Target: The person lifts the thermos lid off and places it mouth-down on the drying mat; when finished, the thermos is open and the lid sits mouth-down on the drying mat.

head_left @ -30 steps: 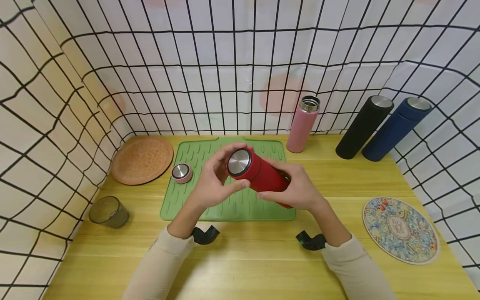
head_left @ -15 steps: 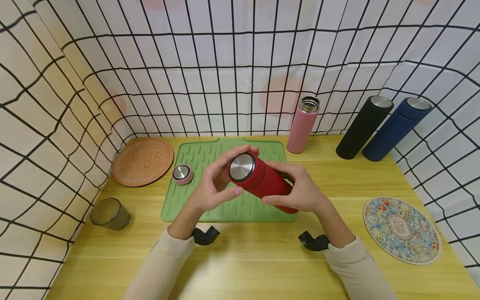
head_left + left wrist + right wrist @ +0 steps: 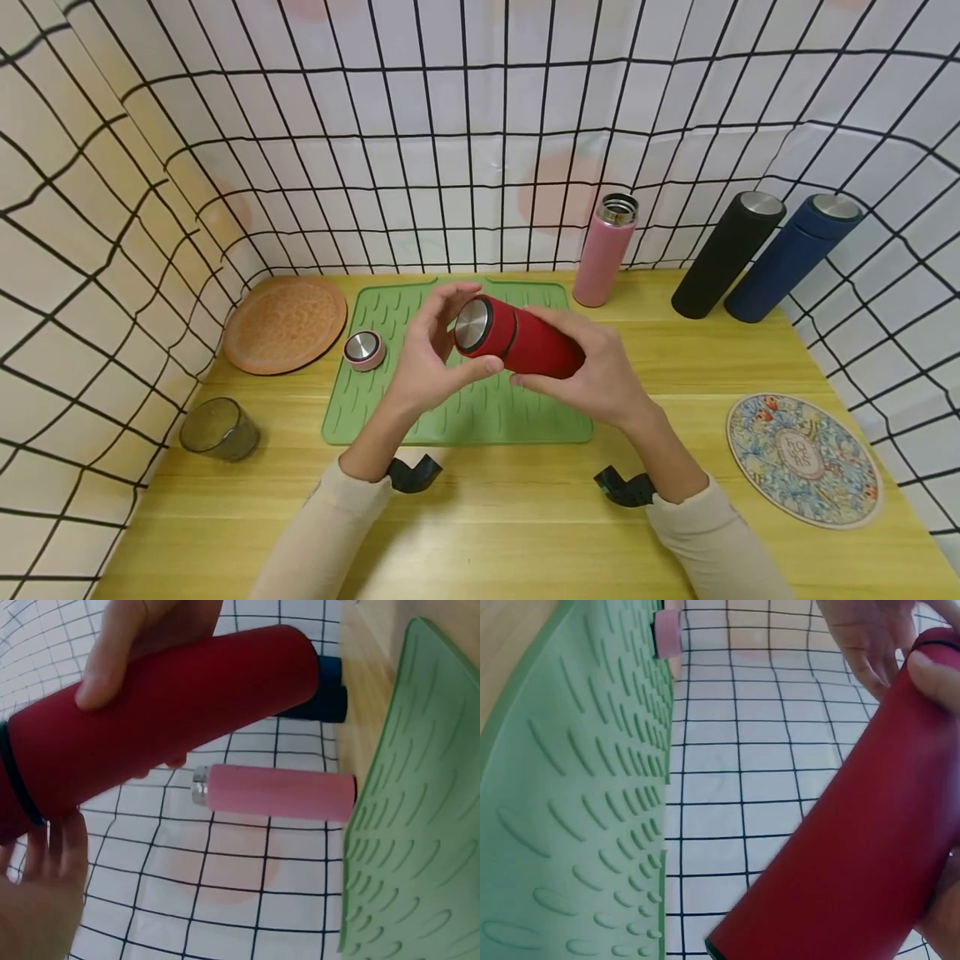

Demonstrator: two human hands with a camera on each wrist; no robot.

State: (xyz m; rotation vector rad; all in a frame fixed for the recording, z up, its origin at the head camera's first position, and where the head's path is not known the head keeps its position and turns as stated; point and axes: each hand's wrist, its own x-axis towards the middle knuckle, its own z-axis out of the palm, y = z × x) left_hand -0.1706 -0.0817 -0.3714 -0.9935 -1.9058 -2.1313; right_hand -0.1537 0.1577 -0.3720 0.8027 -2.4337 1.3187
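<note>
Both hands hold a red thermos flask point(image 3: 543, 343) tilted in the air over a green drying mat point(image 3: 480, 425), its capped end with a steel disc toward the left. My left hand point(image 3: 431, 358) curves round the cap end, thumb on the near side and fingers behind. My right hand point(image 3: 600, 367) grips the flask's body, thumb in front. In the left wrist view, left fingers point(image 3: 69, 844) touch the flask near the dark seam ring below its cap. On the mat's left part lies a pink lid point(image 3: 364, 350) with a steel top.
A pink flask point(image 3: 603, 258) stands with its mouth uncovered at the back. Black point(image 3: 723, 262) and blue flasks point(image 3: 787, 262) stand to its right. A glass cup point(image 3: 220, 429) and an orange round mat point(image 3: 285, 325) lie left; a patterned round mat point(image 3: 802, 461) lies right.
The red flask's base has swung upward and its body lies closer to level, with the right hand turning along with it. The left fingers have shifted slightly at the cap.
</note>
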